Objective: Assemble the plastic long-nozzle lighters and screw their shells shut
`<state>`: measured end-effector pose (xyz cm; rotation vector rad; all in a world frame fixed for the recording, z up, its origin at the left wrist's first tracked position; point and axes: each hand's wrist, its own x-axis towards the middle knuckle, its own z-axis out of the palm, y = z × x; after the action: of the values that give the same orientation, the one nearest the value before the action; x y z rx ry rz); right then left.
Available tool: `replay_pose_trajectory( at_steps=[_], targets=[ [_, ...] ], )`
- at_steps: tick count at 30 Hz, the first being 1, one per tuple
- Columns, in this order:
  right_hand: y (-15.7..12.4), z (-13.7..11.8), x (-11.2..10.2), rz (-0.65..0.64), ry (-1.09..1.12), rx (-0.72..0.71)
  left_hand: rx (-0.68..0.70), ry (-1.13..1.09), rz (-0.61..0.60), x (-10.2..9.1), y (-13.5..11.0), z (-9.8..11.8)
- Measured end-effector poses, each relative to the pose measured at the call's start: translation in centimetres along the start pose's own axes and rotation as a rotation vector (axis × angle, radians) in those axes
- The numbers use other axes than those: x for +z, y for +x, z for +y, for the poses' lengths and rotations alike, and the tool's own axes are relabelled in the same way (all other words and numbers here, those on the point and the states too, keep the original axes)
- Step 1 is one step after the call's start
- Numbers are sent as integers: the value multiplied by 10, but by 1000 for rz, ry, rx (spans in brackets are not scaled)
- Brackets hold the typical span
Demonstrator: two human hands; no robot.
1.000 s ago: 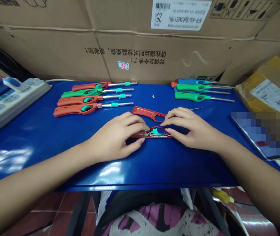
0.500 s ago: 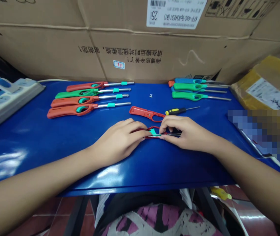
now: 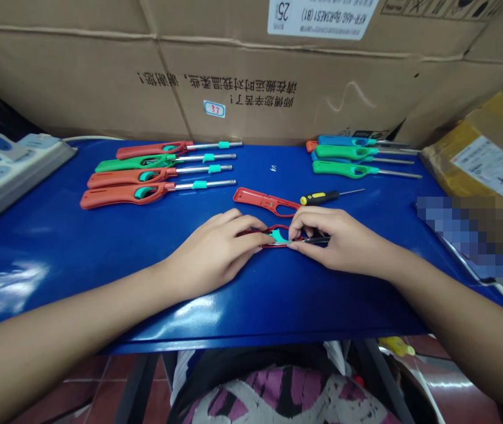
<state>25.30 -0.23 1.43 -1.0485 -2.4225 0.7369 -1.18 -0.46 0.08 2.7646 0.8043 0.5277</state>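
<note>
Left hand (image 3: pixel 214 250): holds down the open red lighter (image 3: pixel 273 228).
Right hand (image 3: pixel 342 238): pinches its teal trigger (image 3: pixel 279 237).
Screwdriver (image 3: pixel 322 196): lies just behind.
Surface (image 3: pixel 57 247): blue.

Four orange and green lighters (image 3: pixel 154 171) are lined up at desk (image 3: pixel 57 253) back left, blue and green lighters (image 3: pixel 357 156) back right. Screwdriver (image 3: pixel 322 197) is laid mid-desk. Power strip (image 3: pixel 8 171) is seen far left, cardboard boxes (image 3: pixel 101 76) behind.
</note>
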Motion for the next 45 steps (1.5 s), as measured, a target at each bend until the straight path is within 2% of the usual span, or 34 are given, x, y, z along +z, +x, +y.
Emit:
replay_pose_trajectory(
  at_steps=[13, 19, 27, 33, 37, 45],
  targets=[
    [1, 0, -3, -7, -11, 48, 69, 123, -5, -1, 0, 1],
    [2, 1, -3, -6, 28, 109, 121, 234, -66, -4, -2, 2],
    [1, 4, -7, -3, 40, 121, 174, 270, 17, -5, -2, 0],
    [1, 3, -12, 5, 24, 138, 170, 266, 12, -6, -2, -1],
    [0, 4, -16, 69, 39, 199, 179, 288, 3, -7, -2, -1],
    [2, 9, -15, -64, 58, 303, 176, 329, -26, -5, -1, 1]
  ],
)
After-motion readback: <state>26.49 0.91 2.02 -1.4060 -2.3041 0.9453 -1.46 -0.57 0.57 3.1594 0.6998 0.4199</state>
